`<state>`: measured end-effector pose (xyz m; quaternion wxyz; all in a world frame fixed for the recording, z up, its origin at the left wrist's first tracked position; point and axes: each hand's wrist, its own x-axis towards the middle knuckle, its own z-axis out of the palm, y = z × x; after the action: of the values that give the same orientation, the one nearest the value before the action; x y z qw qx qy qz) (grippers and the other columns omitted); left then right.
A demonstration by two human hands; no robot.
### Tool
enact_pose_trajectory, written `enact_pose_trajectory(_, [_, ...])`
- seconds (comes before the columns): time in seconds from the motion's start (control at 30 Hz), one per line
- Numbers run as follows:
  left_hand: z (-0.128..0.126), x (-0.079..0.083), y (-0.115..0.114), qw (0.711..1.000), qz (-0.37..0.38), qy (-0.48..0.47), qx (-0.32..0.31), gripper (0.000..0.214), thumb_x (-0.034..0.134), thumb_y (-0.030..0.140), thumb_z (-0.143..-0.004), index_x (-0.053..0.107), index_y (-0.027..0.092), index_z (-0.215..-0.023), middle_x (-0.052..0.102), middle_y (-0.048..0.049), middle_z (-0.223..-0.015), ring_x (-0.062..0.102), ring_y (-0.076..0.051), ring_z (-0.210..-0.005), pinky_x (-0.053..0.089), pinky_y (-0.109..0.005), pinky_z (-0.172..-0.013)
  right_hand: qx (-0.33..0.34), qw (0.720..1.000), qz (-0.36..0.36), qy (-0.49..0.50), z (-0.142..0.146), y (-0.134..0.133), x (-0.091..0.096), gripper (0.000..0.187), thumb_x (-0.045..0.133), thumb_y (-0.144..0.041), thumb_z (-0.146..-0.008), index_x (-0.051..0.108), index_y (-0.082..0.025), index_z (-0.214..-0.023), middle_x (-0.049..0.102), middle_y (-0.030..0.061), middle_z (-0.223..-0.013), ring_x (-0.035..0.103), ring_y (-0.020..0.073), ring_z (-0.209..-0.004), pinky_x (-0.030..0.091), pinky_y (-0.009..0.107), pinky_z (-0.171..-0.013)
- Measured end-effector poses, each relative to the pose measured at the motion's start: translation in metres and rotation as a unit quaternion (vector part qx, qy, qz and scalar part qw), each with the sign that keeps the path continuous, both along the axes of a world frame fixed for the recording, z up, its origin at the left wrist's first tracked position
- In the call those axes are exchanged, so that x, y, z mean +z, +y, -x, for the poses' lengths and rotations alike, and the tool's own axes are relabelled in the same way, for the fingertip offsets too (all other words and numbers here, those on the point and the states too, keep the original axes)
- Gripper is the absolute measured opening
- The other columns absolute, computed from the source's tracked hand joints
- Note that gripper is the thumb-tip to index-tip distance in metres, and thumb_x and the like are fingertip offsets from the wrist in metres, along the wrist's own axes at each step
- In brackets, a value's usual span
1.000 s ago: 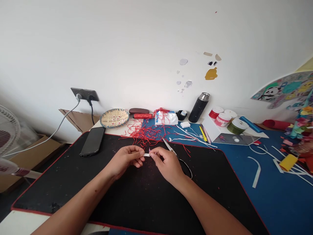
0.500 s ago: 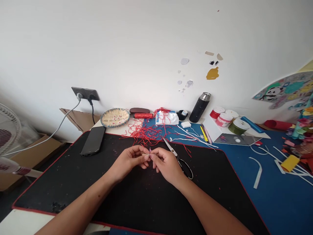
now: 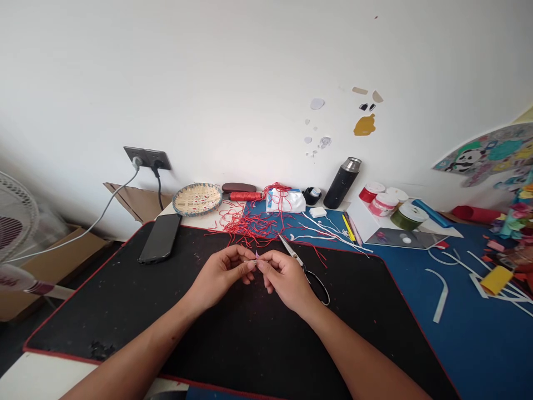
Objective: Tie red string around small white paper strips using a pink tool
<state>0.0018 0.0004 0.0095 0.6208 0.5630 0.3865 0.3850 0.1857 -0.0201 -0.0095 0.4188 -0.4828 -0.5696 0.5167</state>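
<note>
Between hands [image 3: 225,273] [image 3: 287,276], slim pale strip [image 3: 250,261]

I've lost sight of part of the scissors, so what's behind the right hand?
Behind the right hand lie the scissors, blades and part of the handles showing. The hand hides the rest of the handles.

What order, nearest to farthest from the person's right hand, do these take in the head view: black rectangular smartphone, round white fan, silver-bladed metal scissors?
From the right hand:
1. Silver-bladed metal scissors: close beside it.
2. Black rectangular smartphone: well to its left.
3. Round white fan: farther left, at the picture's edge.
</note>
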Motion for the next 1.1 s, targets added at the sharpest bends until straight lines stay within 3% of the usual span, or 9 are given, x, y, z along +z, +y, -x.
enact_pose_trajectory(0.17, [-0.001,0.001,0.000,0.999,-0.010,0.030,0.008,0.029,0.078,0.045,-0.083,0.069,0.018,-0.085,0.070,-0.0012,-0.072,0.065,-0.016,-0.065,0.055,-0.027,-0.063,0.010,1.000,0.003,-0.003,0.001,-0.001,-0.002,0.027,0.060,-0.044,-0.094,0.067,-0.018,-0.092,0.057,-0.0054,-0.057,0.051,0.0102,-0.044,0.042,0.022,-0.047])
enact_pose_trajectory(0.5, [-0.001,-0.001,0.000,0.998,-0.013,0.051,0.017,0.028,0.074,0.045,-0.085,0.069,0.018,-0.088,0.071,-0.0012,-0.074,0.066,-0.016,-0.065,0.055,-0.028,-0.063,0.014,1.000,0.009,-0.004,0.000,0.001,-0.007,0.025,0.060,-0.042,-0.093,0.066,-0.018,-0.094,0.056,-0.0058,-0.056,0.050,0.0098,-0.044,0.041,0.021,-0.046])
enact_pose_trajectory(0.87, [0.003,-0.009,0.000,0.986,-0.093,0.135,0.040,0.019,0.068,0.039,-0.088,0.073,0.021,-0.091,0.072,-0.0004,-0.081,0.066,-0.018,-0.074,0.052,-0.027,-0.070,0.013,1.000,0.000,-0.018,0.000,0.002,-0.008,0.019,0.059,-0.035,-0.094,0.065,-0.018,-0.095,0.056,-0.0064,-0.055,0.050,0.0096,-0.043,0.040,0.021,-0.046])
enact_pose_trajectory(1.1, [0.002,-0.007,0.003,0.992,-0.055,0.113,0.033,0.020,0.070,0.040,-0.086,0.073,0.020,-0.089,0.072,0.0000,-0.075,0.066,-0.017,-0.070,0.052,-0.027,-0.068,0.013,1.000,0.002,-0.009,0.000,0.001,-0.008,0.018,0.059,-0.035,-0.094,0.065,-0.018,-0.094,0.055,-0.0065,-0.055,0.049,0.0095,-0.043,0.040,0.021,-0.045])
